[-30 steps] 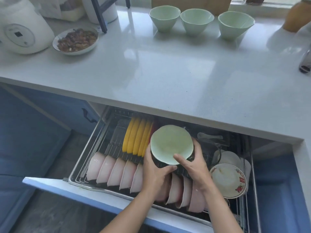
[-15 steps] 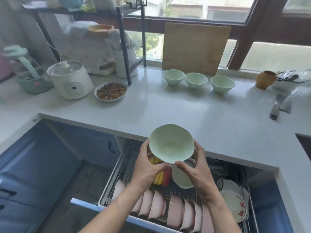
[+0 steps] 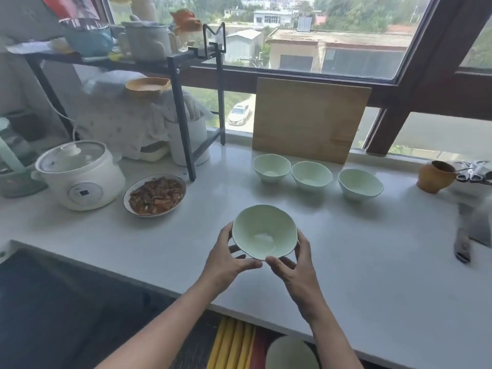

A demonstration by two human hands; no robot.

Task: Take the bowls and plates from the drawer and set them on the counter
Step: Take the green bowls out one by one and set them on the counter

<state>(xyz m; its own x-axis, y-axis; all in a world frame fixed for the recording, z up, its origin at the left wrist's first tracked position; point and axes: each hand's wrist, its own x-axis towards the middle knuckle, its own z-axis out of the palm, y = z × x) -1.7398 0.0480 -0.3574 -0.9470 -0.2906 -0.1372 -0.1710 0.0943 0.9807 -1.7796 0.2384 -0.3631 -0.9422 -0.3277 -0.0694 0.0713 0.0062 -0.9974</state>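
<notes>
I hold a pale green bowl (image 3: 263, 231) upright over the white counter (image 3: 359, 249), my left hand (image 3: 229, 259) on its left rim and my right hand (image 3: 295, 267) on its right rim. Three matching green bowls (image 3: 271, 167) (image 3: 311, 174) (image 3: 359, 183) stand in a row at the back of the counter. At the bottom edge the open drawer shows yellow plates (image 3: 231, 344) standing on edge and another green bowl (image 3: 291, 354). The rest of the drawer is out of view.
A plate of cooked food (image 3: 154, 195) and a white cooker (image 3: 80, 175) sit at the left. A wooden board (image 3: 308, 119) leans on the window. A brown pot (image 3: 434, 177) and a knife (image 3: 463, 235) lie at the right. A black rack (image 3: 183, 107) stands behind.
Both hands lifted the green bowl out of the drawer, turned it upright and carried it forward over the counter. The view tilted up from the drawer to the counter.
</notes>
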